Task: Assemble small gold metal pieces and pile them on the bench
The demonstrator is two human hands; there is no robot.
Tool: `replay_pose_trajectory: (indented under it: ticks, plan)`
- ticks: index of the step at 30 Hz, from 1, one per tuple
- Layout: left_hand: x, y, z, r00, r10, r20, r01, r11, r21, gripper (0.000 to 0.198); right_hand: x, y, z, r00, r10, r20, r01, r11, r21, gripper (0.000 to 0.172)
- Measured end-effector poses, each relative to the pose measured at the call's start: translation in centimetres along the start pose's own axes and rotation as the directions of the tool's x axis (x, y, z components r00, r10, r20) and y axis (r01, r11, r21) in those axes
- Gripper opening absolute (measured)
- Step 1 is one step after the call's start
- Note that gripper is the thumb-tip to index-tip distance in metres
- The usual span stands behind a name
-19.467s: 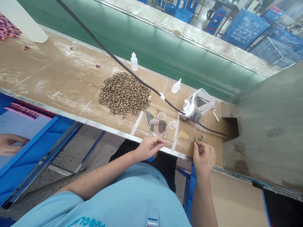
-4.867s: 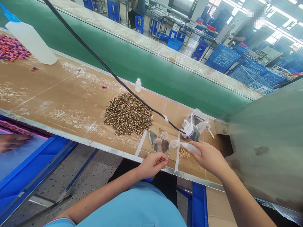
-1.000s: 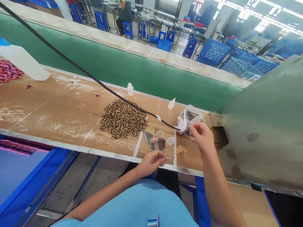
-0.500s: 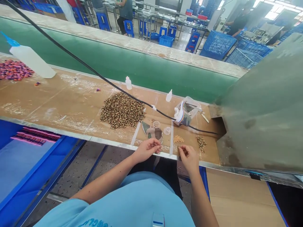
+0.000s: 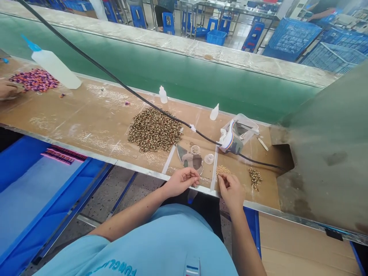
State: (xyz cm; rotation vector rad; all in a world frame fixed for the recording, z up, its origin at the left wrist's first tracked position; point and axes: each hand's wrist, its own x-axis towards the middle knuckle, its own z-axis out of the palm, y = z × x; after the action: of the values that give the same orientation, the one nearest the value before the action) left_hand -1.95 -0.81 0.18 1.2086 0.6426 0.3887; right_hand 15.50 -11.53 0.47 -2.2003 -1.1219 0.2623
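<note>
My left hand (image 5: 182, 181) rests at the bench's front edge, its fingers pinched on something too small to make out, just in front of a mottled patch (image 5: 191, 160). My right hand (image 5: 230, 188) sits beside it with fingers curled in a pinch, right below a small heap of pale beads (image 5: 222, 169). A smaller heap of brownish pieces (image 5: 255, 177) lies to the right of that hand. A large pile of brown ring-like pieces (image 5: 155, 129) lies further left on the brown bench top (image 5: 94, 115).
Two small clear cups (image 5: 202, 154) stand behind the patch. A black cable (image 5: 120, 85) runs to a clear tub (image 5: 240, 132). Small dropper bottles (image 5: 163, 94) stand at the back. A big squeeze bottle (image 5: 54, 66), purple pieces (image 5: 33, 79) and another person's hand (image 5: 7, 90) are far left.
A second ago my right hand was up at the clear tub; it came down to the front edge beside the pale beads. The left hand has stayed pinched in place.
</note>
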Motion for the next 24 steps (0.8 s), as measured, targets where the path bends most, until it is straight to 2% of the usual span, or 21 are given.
replay_pose_trajectory:
  ticks: [14,24]
  plan:
    - [-0.1,0.0,-0.1,1.0,-0.005,0.021,0.005,0.999,-0.032,0.03,-0.1,-0.7,-0.3,1.0,0.015,0.009,-0.015,1.0,-0.023,0.045]
    - [-0.3,0.5,-0.2,0.999,-0.001,0.042,0.002,1.0,-0.019,0.027,-0.2,-1.1,0.0,0.999,0.012,-0.05,-0.014,0.999,-0.051,0.044]
